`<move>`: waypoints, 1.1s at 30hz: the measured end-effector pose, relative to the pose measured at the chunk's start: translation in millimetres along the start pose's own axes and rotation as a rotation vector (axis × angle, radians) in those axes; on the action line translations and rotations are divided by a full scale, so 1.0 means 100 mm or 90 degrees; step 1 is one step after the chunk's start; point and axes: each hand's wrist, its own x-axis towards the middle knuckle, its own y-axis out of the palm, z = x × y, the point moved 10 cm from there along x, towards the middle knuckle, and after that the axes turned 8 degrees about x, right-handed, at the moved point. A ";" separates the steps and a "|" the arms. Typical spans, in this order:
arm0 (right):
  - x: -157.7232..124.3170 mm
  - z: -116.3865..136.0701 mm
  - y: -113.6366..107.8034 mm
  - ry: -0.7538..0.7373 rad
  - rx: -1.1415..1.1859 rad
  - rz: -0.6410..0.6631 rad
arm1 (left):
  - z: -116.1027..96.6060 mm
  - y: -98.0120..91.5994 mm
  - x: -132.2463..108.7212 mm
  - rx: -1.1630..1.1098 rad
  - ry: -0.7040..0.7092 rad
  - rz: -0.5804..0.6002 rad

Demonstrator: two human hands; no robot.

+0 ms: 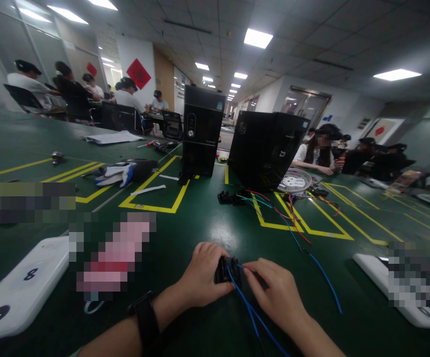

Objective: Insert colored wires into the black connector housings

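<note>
My left hand (202, 275) is closed around a small black electrical part (222, 270), held just above the green table. Blue wires (247, 303) run from this part down toward the lower right. On the part's right side, my right hand (274, 285) pinches a short visible stretch of blue wire (240, 266) between thumb and forefinger. Whether its tip sits inside the part cannot be made out. A black watch band (146, 317) circles my left wrist.
Two black computer cases (202, 131) stand ahead. Loose coloured wires (292, 218) and small black parts (227, 197) lie in front of the right one. Gloves (116, 174) lie at left. White devices (25, 287) flank me. Other people sit behind, including one person (321, 153) at right.
</note>
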 end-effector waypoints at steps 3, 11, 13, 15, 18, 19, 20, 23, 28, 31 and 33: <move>0.00 -0.07 -0.02 0.030 -0.014 0.014 | -0.01 -0.01 0.01 -0.001 -0.003 0.004; 0.01 -0.17 -0.01 0.077 0.011 0.034 | 0.00 0.00 0.00 -0.006 -0.005 -0.002; 0.01 -0.12 0.01 0.057 0.032 0.026 | 0.01 0.01 0.00 -0.004 -0.010 -0.003; 0.00 -0.03 0.05 0.011 0.043 0.025 | 0.02 0.01 0.00 -0.002 -0.014 -0.001; -0.02 0.10 0.11 -0.067 0.035 0.035 | 0.02 0.01 0.00 -0.006 -0.014 0.002; -0.03 0.13 0.13 -0.086 0.030 0.039 | 0.01 0.00 0.00 -0.008 -0.012 0.002; -0.04 0.15 0.15 -0.099 0.025 0.045 | 0.01 0.00 0.00 -0.009 -0.012 0.002; -0.05 0.17 0.19 -0.113 0.005 0.072 | 0.00 -0.01 0.00 -0.011 -0.010 0.004; -0.02 0.08 0.12 -0.077 -0.007 0.075 | 0.00 -0.01 0.00 -0.008 -0.010 0.002; -0.01 -0.02 0.04 -0.035 -0.012 0.053 | -0.01 -0.02 0.00 -0.008 -0.007 0.004; 0.00 -0.07 0.03 -0.003 -0.015 0.054 | -0.01 -0.02 0.00 -0.008 -0.008 0.006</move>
